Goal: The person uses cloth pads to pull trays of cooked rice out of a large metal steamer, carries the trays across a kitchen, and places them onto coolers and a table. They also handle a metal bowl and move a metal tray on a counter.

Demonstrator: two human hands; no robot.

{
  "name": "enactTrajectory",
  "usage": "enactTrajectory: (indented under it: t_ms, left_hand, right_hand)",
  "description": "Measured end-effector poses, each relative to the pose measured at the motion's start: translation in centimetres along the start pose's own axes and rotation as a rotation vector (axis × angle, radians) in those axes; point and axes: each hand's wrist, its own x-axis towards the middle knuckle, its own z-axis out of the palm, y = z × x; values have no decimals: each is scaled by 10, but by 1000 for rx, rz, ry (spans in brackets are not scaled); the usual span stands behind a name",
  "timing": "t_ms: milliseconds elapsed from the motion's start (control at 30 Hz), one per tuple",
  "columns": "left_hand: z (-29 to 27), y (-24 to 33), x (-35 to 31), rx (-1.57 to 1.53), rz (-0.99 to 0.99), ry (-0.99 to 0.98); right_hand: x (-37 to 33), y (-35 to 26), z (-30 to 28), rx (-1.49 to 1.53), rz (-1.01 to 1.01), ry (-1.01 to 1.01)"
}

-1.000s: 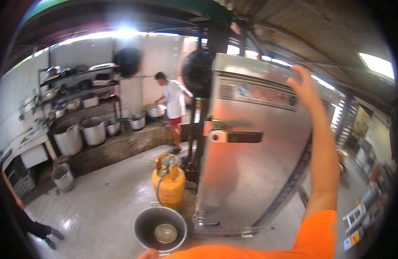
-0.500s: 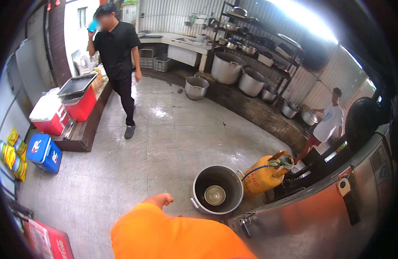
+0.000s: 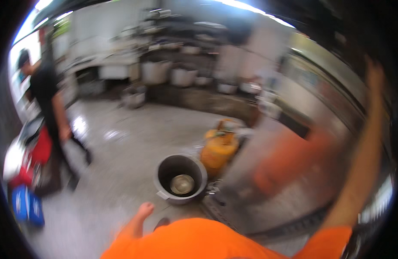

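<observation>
At the person's right, steel cabinet door [image 3: 268, 149] stands beside yellow gas cylinder [image 3: 217, 151] | right hand [image 3: 374, 74] is high near door's top, left hand [image 3: 146, 209] low near metal pot [image 3: 181, 200]; both blurred, cannot tell if clenched or released | step seems: handling door | next move calls for sure hold

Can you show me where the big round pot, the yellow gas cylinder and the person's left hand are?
Big round pot [image 3: 178, 164]: head view, bare inner wall at the back.
Yellow gas cylinder [image 3: 218, 152]: head view, middle of its body.
Left hand [image 3: 145, 209]: head view, middle of the hand.
</observation>
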Motion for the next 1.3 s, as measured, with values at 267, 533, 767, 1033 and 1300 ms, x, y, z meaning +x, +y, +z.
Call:
enactTrajectory:
  t_ms: [267, 533, 767, 1033, 1300]
  left_hand:
    - [-12, 118, -6, -302, 387, 14]
    - [3, 401, -166, -876, 800, -779]
    - [21, 473, -233, -1059, 533, -1241]
    - [84, 390, -196, -784, 387, -983]
    - [47, 320, -146, -558, 336, -935]
  right_hand:
    - [-93, -93, -65, 1258, 116, -36]
    - [-235, -131, -98, 877, 21, -24]
    - [-412, -183, -113, 788, -526, -627]
    - [-526, -183, -100, 864, -137, -840]
    - [-589, -161, -97, 1549, 648, -1372]
